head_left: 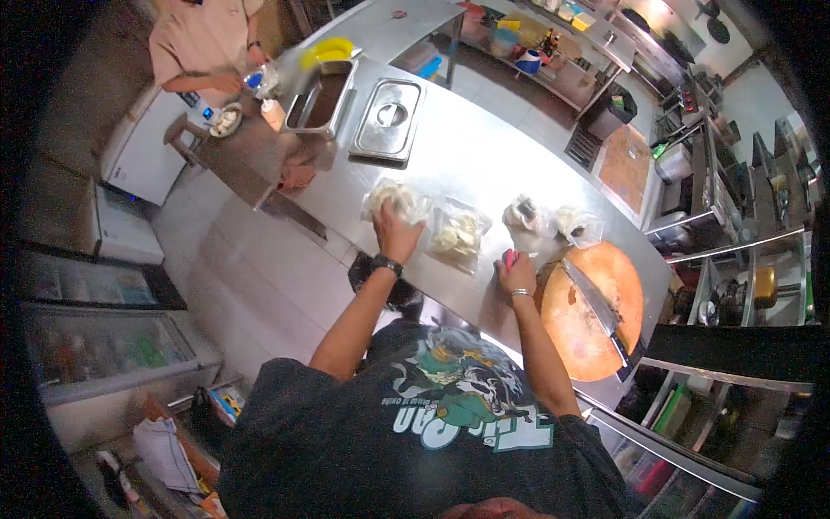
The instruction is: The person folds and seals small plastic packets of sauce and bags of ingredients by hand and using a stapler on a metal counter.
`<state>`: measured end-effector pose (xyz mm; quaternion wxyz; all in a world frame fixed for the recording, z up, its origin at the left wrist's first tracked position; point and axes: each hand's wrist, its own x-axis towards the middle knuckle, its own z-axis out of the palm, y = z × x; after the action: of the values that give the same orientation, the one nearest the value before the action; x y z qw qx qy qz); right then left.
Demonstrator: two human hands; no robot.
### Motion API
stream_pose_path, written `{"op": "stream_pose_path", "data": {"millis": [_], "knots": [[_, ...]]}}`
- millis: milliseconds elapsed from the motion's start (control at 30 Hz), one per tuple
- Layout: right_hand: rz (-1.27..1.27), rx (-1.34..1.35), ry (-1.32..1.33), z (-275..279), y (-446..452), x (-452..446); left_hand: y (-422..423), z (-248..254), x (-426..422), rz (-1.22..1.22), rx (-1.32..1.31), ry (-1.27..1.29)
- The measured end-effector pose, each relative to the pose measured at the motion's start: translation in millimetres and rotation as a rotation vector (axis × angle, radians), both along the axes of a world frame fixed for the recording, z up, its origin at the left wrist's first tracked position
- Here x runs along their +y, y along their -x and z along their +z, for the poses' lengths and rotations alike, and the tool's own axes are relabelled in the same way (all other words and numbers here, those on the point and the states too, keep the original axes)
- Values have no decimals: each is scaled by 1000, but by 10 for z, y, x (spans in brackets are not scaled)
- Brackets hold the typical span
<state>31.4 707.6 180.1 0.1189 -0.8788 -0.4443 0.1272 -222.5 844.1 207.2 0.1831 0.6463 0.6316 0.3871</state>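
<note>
My left hand (398, 232) is at a clear plastic bag (396, 197) with pale contents on the steel table, its fingers curled onto the bag. Closed around a small pink object (510, 257), my right hand (517, 275) is near the table's front edge; the object's kind is too small to make out. Between the hands lies another clear bag (458, 237) holding pale, flat pieces. Two more bags, one (526, 214) with dark and white contents and another (577, 226) similar to it, are beyond my right hand. A large knife (596, 303) rests on the round wooden chopping board (596, 346).
A lidded steel pan (389, 121) and a deep steel tray (331, 99) stand at the table's left end. There, a co-worker (203, 43) handles a plastic bag beside a bowl (226, 121) and a bottle (272, 114). Shelves (735, 406) of kitchenware line the right.
</note>
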Motion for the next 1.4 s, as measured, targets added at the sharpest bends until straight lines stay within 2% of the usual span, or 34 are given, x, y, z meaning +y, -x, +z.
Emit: {"op": "stream_pose_path", "data": {"millis": [67, 100, 167, 200, 233, 267, 300, 333, 367, 400, 433, 467, 533, 600, 667, 700, 767, 833, 900, 933, 967, 1000, 1067, 1133, 1267, 1333, 1400], "knots": [[4, -93, 67, 360, 146, -8, 32, -385, -50, 24, -62, 67], [7, -87, 56, 325, 141, 45, 46, -477, -18, 52, -136, 139], [239, -233, -288, 239, 117, 152, 90, -529, 96, 80, -153, 185], [244, -227, -299, 256, 156, 231, 118, -514, 158, 103, -178, 238], [316, -51, -408, 298, 231, 325, 148, -318, 174, 110, -172, 228], [388, 129, -514, 340, 329, 407, 191, -114, 177, 88, -304, 125], [353, 347, -584, 331, 459, 509, 234, 65, 196, 63, -432, 17], [313, 611, -495, 506, 588, 593, 308, 49, 229, 30, -513, 87], [336, 691, -492, 602, 675, 640, 420, 68, 257, -3, -591, 142], [373, 770, -507, 682, 785, 704, 475, 451, 152, -73, -551, 171], [354, 849, -448, 752, 874, 750, 476, 859, -81, -140, -504, 195], [335, 921, -385, 825, 934, 769, 477, 952, -234, -133, -627, 271], [-94, 1693, -267, 1281, 1115, 604, 466, 1111, -533, -312, -969, 429], [-124, 1918, -66, 1265, 1005, 485, 440, 1232, -787, -418, -1223, 592], [-65, 2021, 18, 1071, 785, 301, 400, 1421, -1019, -560, -1430, 766], [-28, 2119, 107, 985, 702, 232, 394, 1337, -1105, -566, -1393, 771], [28, 2033, 77, 997, 580, 56, 369, 1193, -1284, -569, -1355, 769], [70, 1943, 48, 1082, 463, -159, 326, 1126, -1424, -515, -1275, 870], [213, 1271, 6, 1170, 368, -346, 229, 1090, -1512, -451, -1200, 844], [215, 1268, 10, 1317, 352, -427, 164, 1073, -1545, -392, -1121, 819], [354, 811, -98, 1486, 368, -505, 106, 1070, -1554, -449, -1004, 751], [471, 348, -196, 1572, 377, -563, 43, 1116, -1585, -446, -1007, 754], [453, 274, -266, 1581, 380, -620, -75, 1247, -1617, -510, -646, 584], [424, 290, -374, 1786, 382, -648, -159, 1292, -1591, -528, -622, 581], [379, 335, -461, 1785, 235, -635, -266, 1413, -1526, -570, -474, 550], [420, 109, -479, 1569, 173, -628, -318, 1408, -1532, -570, -389, 524], [386, 54, -389, 1589, 162, -654, -385, 1427, -1467, -571, -309, 483]]}}
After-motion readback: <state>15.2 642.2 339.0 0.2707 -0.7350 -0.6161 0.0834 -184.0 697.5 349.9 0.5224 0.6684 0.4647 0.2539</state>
